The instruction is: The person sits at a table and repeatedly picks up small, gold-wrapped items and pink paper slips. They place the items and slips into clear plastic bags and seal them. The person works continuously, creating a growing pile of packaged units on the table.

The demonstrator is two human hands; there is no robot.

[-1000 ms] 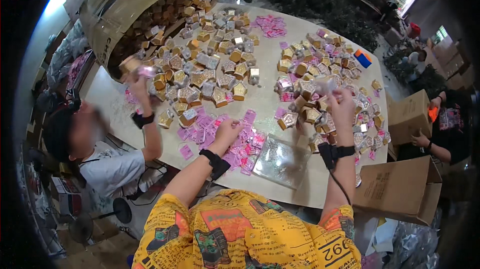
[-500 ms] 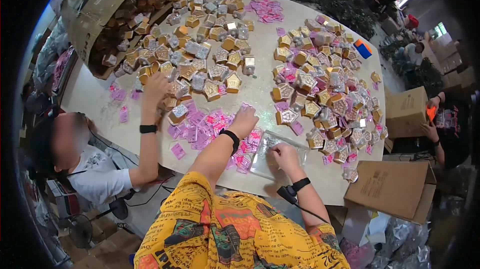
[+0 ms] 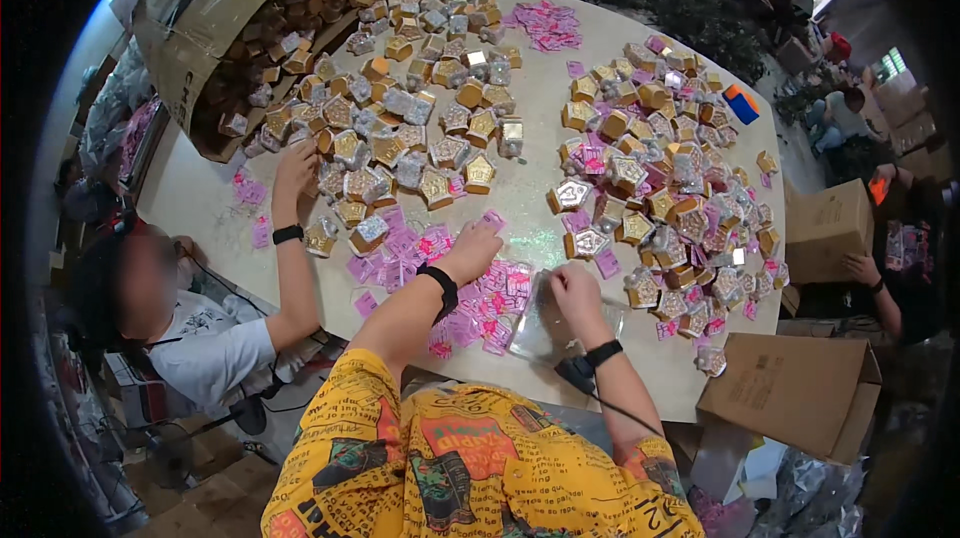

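My left hand (image 3: 472, 253) is closed in a pinch at the far edge of a pile of pink printed tags (image 3: 495, 303), with one pink tag (image 3: 491, 222) at its fingertips. Over the far part of a clear plastic tray (image 3: 530, 336), my right hand (image 3: 577, 294) has its fingers pressed together. Whatever it grips is hidden or too small to make out. Gold and silver house-shaped ornaments (image 3: 480, 174) lie beyond my left hand, and a second heap of ornaments (image 3: 635, 228) mixed with pink tags lies beyond my right.
At the left, a co-worker's hand (image 3: 295, 170) reaches among the ornaments beside a tipped cardboard box (image 3: 190, 48) full of them. An open carton (image 3: 780, 378) stands at the right edge; another person holds a box (image 3: 830, 221). A blue-and-orange object (image 3: 741, 105) lies far right.
My right hand has moved away from me toward the tray's far edge. My left hand has shifted slightly left with the tag. The co-worker's hand has moved left. The whole view has shifted a little.
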